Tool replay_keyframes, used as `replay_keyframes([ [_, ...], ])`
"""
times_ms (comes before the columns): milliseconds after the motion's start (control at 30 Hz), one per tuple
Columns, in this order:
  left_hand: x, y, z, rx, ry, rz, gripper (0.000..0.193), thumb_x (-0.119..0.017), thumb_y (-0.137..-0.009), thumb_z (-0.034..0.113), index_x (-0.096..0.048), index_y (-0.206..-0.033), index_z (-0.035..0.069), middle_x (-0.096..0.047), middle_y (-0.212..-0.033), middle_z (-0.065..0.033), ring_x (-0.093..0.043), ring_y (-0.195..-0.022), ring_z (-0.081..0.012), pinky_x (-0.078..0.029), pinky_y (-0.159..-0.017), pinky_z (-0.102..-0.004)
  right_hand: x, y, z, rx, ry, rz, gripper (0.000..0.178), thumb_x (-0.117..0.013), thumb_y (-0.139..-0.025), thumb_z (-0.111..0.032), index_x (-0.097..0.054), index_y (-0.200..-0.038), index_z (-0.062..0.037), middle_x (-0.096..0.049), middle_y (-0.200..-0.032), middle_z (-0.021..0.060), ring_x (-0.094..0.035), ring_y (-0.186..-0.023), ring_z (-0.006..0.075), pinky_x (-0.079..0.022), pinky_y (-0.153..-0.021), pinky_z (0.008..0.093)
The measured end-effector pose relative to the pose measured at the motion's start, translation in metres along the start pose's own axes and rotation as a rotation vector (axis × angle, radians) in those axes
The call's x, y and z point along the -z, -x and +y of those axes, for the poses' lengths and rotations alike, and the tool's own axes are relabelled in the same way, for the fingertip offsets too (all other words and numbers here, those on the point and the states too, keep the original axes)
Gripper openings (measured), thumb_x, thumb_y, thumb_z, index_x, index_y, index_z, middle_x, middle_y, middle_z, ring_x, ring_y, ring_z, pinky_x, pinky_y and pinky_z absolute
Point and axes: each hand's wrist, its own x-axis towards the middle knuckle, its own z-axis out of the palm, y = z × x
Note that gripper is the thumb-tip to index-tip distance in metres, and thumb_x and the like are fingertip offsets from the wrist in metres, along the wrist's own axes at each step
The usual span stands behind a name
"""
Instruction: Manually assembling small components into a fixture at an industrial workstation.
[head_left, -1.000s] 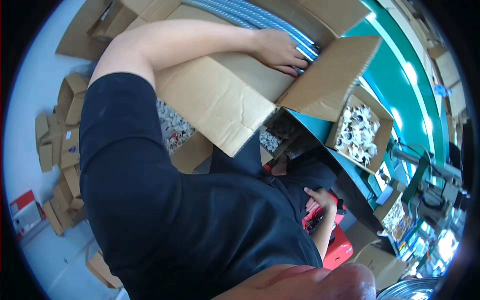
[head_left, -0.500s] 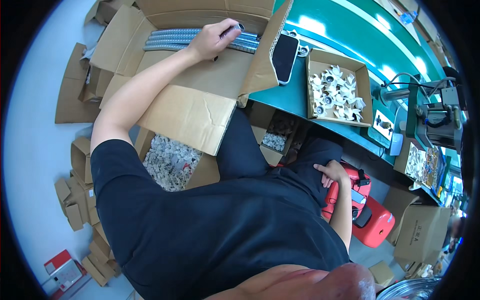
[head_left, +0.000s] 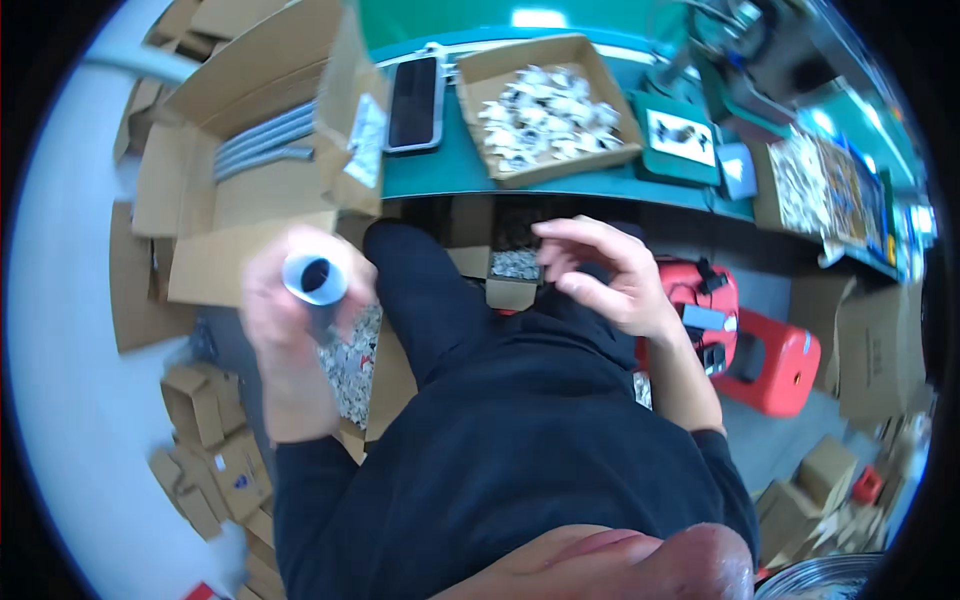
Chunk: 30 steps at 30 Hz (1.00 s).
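Note:
My left hand [head_left: 272, 300] is wrapped round a silver tube [head_left: 318, 278], its pale round end facing up with a dark opening. Motion blurs this hand and hides how long the tube is. It is raised over the near flap of a cardboard box [head_left: 245, 265]. Inside that box lie several long rows of silver tubes [head_left: 262, 142]. My right hand [head_left: 610, 270] hovers above my lap, fingers apart and slightly curled, with nothing in it. A shallow carton of white bladed fan wheels [head_left: 545, 115] is on the green bench beyond.
A phone [head_left: 415, 103] lies on the bench [head_left: 450, 180] between the box and the shallow carton. To its right stands a green fixture [head_left: 680, 137] with a white plate. Red cases [head_left: 770, 360] are at my right, and cartons with pale small parts [head_left: 348, 375] sit below the bench.
My left hand has come out of the box toward me with the silver tube. My right hand has lifted off my lap and spread its fingers. The view has turned rightward.

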Motion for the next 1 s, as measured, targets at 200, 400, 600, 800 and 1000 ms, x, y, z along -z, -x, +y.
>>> replay_keyframes([
  [200, -0.105, -0.013, -0.109, 0.455, 0.264, -0.180, 0.045, -0.054, -0.104, 0.040, -0.065, -0.104, -0.004, -0.061, -0.072, -0.0055, -0.051, -0.048, -0.0048, -0.038, -0.040, -0.0172, 0.028, 0.024, -0.011, 0.051, -0.005, -0.005, 0.039, -0.073, -0.089, -0.005, -0.066, -0.128, -0.0019, -0.065, -0.100, 0.0073, -0.064, -0.085, 0.0117, -0.052, -0.064, 0.0218],
  [400, -0.139, -0.021, -0.144, 0.557, 0.259, -0.262, 0.044, -0.054, -0.104, 0.040, -0.065, -0.105, -0.003, -0.059, -0.068, -0.0029, -0.051, -0.047, -0.0043, -0.038, -0.040, -0.0166, 0.062, 0.061, 0.012, -0.064, -0.053, 0.026, 0.036, -0.076, -0.086, -0.003, -0.069, -0.122, -0.0011, -0.065, -0.098, 0.0070, -0.064, -0.076, 0.0102, -0.047, -0.050, 0.0183],
  [600, -0.145, -0.026, -0.159, 0.557, 0.289, -0.303, 0.043, -0.054, -0.105, 0.040, -0.065, -0.105, -0.002, -0.059, -0.068, -0.0021, -0.050, -0.047, -0.0041, -0.038, -0.041, -0.0170, 0.085, 0.060, 0.015, 0.042, -0.086, 0.255, 0.028, -0.075, -0.088, -0.007, -0.070, -0.114, 0.0036, -0.066, -0.091, 0.0073, -0.062, -0.066, 0.0090, -0.047, -0.044, 0.0192],
  [800, -0.145, -0.012, -0.191, 0.597, 0.253, -0.257, 0.039, -0.050, -0.107, 0.037, -0.065, -0.103, 0.001, -0.057, -0.068, 0.0003, -0.047, -0.045, -0.0038, -0.037, -0.040, -0.0170, 0.165, 0.010, 0.048, 0.054, 0.616, 0.837, 0.033, -0.078, -0.088, -0.018, -0.070, -0.109, 0.0056, -0.068, -0.085, 0.0064, -0.062, -0.058, 0.0089, -0.048, -0.044, 0.0211],
  [1000, -0.144, 0.030, -0.255, 0.791, 0.263, -0.237, 0.038, -0.045, -0.108, 0.036, -0.061, -0.102, 0.002, -0.054, -0.066, 0.0005, -0.047, -0.041, -0.0045, -0.038, -0.036, -0.0179, 0.189, -0.010, 0.052, -0.053, 0.917, 0.770, 0.034, -0.079, -0.087, -0.026, -0.072, -0.107, 0.0021, -0.069, -0.081, 0.0064, -0.062, -0.056, 0.0098, -0.052, -0.049, 0.0243],
])
